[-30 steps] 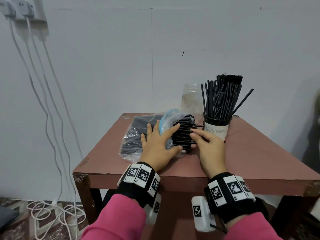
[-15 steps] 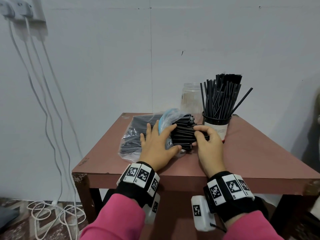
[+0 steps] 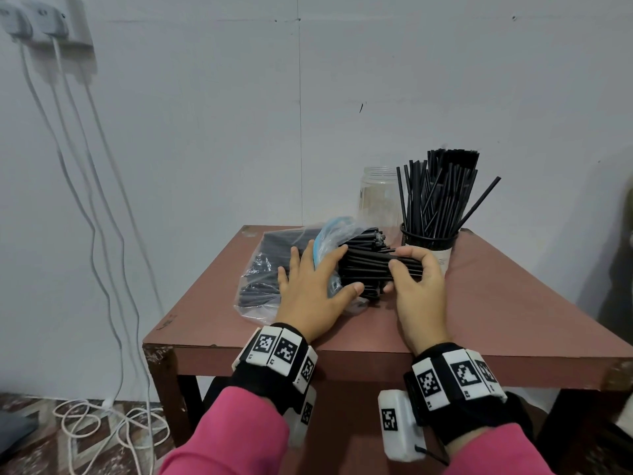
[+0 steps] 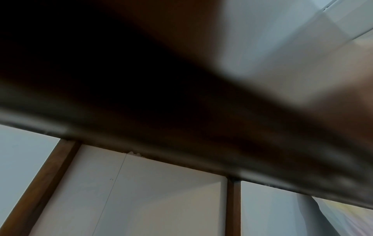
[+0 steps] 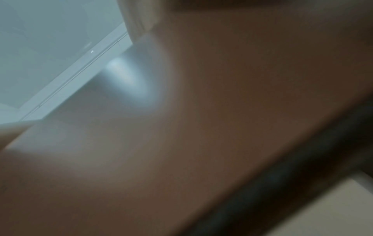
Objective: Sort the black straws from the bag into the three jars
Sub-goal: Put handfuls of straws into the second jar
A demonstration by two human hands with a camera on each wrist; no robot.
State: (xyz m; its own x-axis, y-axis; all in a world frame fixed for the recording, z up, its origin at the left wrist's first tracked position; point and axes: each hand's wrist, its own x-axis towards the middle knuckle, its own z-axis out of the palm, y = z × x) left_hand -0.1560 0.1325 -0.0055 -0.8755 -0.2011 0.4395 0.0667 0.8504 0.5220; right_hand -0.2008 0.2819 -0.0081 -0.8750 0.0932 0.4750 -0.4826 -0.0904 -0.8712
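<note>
A clear plastic bag (image 3: 263, 279) full of black straws lies on the reddish-brown table (image 3: 496, 313). A thick bundle of straws (image 3: 366, 265) sticks out of its open mouth. My left hand (image 3: 315, 286) lies flat on the bag with the fingers spread. My right hand (image 3: 411, 279) curls its fingers and thumb round the protruding straw ends. Behind it stands a jar (image 3: 430, 243) packed with upright black straws (image 3: 438, 193). An empty clear jar (image 3: 378, 197) stands further back. Both wrist views are blurred and show only the table's edge.
The table's front edge (image 3: 376, 361) runs just under my wrists. White cables (image 3: 85, 200) hang down the wall at the left and coil on the floor (image 3: 113, 426). A dark object (image 3: 620, 269) is at the far right.
My right hand moved from pinching single straw tips to wrapping its fingers round a bunch of straws. The left hand stayed on the bag.
</note>
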